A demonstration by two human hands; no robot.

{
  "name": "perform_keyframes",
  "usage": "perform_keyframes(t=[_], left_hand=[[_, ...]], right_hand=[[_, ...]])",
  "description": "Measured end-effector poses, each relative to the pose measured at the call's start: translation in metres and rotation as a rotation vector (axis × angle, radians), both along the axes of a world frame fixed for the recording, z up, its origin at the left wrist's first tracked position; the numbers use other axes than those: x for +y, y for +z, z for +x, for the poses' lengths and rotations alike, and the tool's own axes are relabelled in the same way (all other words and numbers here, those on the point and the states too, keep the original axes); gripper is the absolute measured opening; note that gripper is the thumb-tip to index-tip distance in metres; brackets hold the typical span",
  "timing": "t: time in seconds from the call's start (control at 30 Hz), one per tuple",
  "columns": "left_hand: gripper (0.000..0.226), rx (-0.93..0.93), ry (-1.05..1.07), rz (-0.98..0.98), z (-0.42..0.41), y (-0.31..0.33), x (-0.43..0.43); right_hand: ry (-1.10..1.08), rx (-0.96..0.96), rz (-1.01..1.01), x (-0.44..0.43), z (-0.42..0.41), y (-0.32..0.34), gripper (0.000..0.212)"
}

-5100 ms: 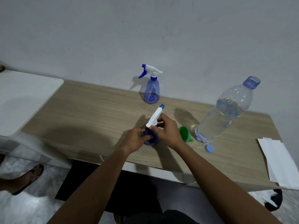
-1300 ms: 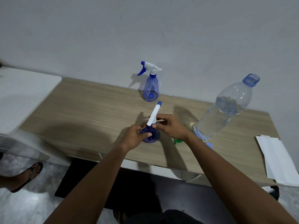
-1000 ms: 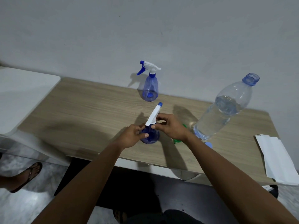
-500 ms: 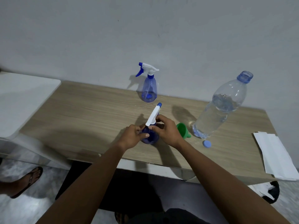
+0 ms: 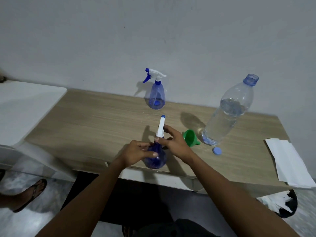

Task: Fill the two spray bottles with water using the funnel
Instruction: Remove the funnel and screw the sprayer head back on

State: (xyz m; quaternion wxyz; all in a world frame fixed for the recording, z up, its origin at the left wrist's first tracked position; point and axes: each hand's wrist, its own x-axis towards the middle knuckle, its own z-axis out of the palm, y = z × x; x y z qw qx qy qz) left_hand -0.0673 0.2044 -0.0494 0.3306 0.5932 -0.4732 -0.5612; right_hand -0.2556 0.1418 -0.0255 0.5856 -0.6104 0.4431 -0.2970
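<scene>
– at the front edge of the table (image 5: 94, 124), what was being held?

– the near spray bottle (image 5: 154, 159) was gripped round its blue body by the left hand (image 5: 136, 153) and was stood upright on the wood. the collar under the white spray head (image 5: 160, 128) was pinched between the thumb and fingers of the right hand (image 5: 174, 144).

– was the head judged to be off?

– no. it was seen seated on the neck, so unscrewing was taken as the step in hand. how loose the thread was could not be told.

– how was that step best done?

– the body was to be held low and firm, so that it could not spin with the collar. the turn was to be given at the collar and not at the long nozzle, by which the bottle would only be levered over. once freed, the head was to be lifted straight up, since a tube was probably hung beneath it.

– and the other things?

– the funnel (image 5: 189, 137) was laid on its side just right of that hand, beside the open, partly filled water bottle (image 5: 227, 113), whose cap (image 5: 216, 151) was left on the table nearby. the far spray bottle (image 5: 156, 94) was stood by the wall with its head on, and it looked empty.
</scene>
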Motion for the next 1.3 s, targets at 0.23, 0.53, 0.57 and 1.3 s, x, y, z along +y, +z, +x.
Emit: perform_keyframes(t=[0.23,0.53,0.57,1.3], left_hand=[[0.036,0.047,-0.003,0.241,-0.002,0.014,0.005],[0.032,0.046,0.025,0.281,-0.005,0.01,0.01],[0.032,0.045,0.027,0.284,-0.006,0.01,0.01],[0.031,0.059,0.033,0.268,-0.008,0.015,0.008]], right_hand=[[0.064,0.064,0.255,-0.003,0.004,0.005,0.028],[0.075,0.074,0.326,-0.003,0.005,-0.006,0.013],[0.079,0.073,0.324,-0.002,0.005,-0.007,0.014],[0.047,0.052,0.281,-0.003,0.001,-0.002,0.025]])
